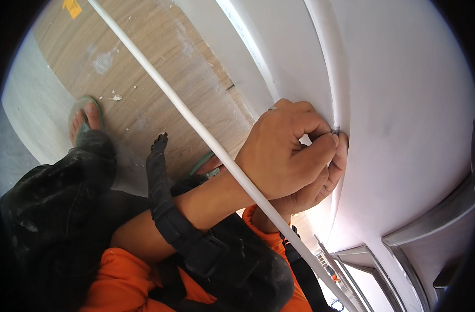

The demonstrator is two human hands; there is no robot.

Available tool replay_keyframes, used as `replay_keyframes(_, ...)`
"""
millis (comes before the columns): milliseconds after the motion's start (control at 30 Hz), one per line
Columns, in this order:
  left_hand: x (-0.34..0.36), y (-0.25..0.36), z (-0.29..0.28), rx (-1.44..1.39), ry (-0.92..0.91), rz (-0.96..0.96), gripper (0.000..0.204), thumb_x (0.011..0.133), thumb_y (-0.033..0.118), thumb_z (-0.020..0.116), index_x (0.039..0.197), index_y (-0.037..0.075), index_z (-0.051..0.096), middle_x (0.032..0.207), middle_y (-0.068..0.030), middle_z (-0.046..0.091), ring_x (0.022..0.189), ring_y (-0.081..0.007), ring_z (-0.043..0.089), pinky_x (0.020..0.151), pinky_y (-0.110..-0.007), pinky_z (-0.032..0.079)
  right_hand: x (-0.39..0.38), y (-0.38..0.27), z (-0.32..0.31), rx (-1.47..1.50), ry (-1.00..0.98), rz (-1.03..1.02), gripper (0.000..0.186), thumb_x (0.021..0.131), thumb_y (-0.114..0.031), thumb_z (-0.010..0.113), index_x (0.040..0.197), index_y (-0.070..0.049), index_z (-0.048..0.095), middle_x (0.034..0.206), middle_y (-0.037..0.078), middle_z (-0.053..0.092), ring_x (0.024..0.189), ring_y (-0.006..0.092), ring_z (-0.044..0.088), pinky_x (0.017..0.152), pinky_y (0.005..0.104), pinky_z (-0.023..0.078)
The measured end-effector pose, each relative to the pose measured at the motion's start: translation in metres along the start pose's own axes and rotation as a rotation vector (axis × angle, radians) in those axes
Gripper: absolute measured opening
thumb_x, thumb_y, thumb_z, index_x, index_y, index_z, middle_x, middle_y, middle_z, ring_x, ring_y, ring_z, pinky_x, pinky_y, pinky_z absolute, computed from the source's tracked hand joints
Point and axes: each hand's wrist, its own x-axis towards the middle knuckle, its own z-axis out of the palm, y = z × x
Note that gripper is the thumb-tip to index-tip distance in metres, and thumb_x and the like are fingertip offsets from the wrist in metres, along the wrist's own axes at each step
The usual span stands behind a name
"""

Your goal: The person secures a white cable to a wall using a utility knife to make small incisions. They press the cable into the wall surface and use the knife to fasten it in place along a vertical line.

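Right of the frame's centre, the left hand (284, 145) is bent over with its back toward the camera, its thumb and forefinger pinched on a small grey bit (336, 129). What this bit is, I cannot make out, because the fingertips cover most of it. It sits against a white rounded strip (335, 67), whose long axis goes from the top edge of the frame downward, leaning slightly to the right; behind the fingers a part of the strip is hidden. Below the left hand, the right hand (315, 193) is partly covered; its fingers are curled, pointing up and to the right, but I cannot tell if they grasp something. The left forearm rises from the lower left, with a black strap (180, 229) across it. In front of this wrist passes a long white pole (170, 93), slanting from the top left to the bottom right, both ends cut off by the frame. At the right lies a pale panel (409, 104); at the upper left, a wood-patterned floor (138, 93) and a sandalled foot (89, 119).
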Motion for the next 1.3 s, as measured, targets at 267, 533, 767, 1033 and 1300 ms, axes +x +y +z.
replay_keyframes(267, 0.000, 0.002, 0.000, -0.001, 0.004, 0.005, 0.008, 0.081, 0.006, 0.062, 0.078, 0.001, 0.067, 0.077, -0.0059, 0.062, 0.080, -0.0182, 0.056, 0.074, -0.031, 0.044, 0.000, -0.002, 0.001, 0.024, -0.012, 0.004, 0.048, 0.097, -0.019, 0.049, 0.135, 0.009, 0.039, 0.095, 0.013, 0.064, 0.084, 0.0135, 0.062, 0.086, 0.0285, 0.049)
replay_keyframes(533, -0.001, 0.003, 0.001, -0.027, 0.017, -0.024, 0.007, 0.081, 0.006, 0.062, 0.078, 0.001, 0.066, 0.077, -0.0058, 0.062, 0.079, -0.0175, 0.056, 0.073, -0.031, 0.044, 0.000, 0.007, -0.010, -0.003, -0.024, 0.017, 0.046, 0.097, -0.017, 0.049, 0.134, 0.008, 0.039, 0.096, 0.014, 0.064, 0.083, 0.0149, 0.062, 0.078, 0.0281, 0.051)
replay_keyframes(767, 0.000, 0.001, 0.000, -0.026, 0.023, 0.026, 0.006, 0.082, 0.005, 0.062, 0.078, 0.001, 0.065, 0.076, -0.0054, 0.061, 0.076, -0.0161, 0.055, 0.070, -0.030, 0.044, 0.002, -0.003, 0.002, 0.034, -0.027, 0.030, 0.046, 0.097, -0.017, 0.049, 0.135, 0.008, 0.039, 0.093, 0.014, 0.065, 0.084, 0.0143, 0.062, 0.078, 0.0275, 0.051)
replay_keyframes(1033, -0.001, 0.000, 0.000, -0.010, 0.029, 0.012, 0.006, 0.082, 0.006, 0.062, 0.079, 0.001, 0.065, 0.076, -0.0050, 0.061, 0.076, -0.0146, 0.057, 0.069, -0.028, 0.044, 0.000, 0.002, -0.005, 0.009, -0.055, 0.015, 0.049, 0.096, -0.018, 0.052, 0.135, 0.008, 0.039, 0.100, 0.014, 0.064, 0.088, 0.0155, 0.063, 0.086, 0.0306, 0.051)
replay_keyframes(1300, -0.001, 0.001, 0.001, 0.024, 0.017, 0.034, 0.007, 0.082, 0.006, 0.063, 0.078, 0.001, 0.065, 0.077, -0.0049, 0.062, 0.074, -0.0129, 0.057, 0.069, -0.027, 0.044, 0.007, -0.016, 0.015, 0.072, 0.013, -0.004, 0.050, 0.095, -0.018, 0.055, 0.135, 0.008, 0.039, 0.121, 0.019, 0.060, 0.100, 0.0178, 0.063, 0.090, 0.0329, 0.051)
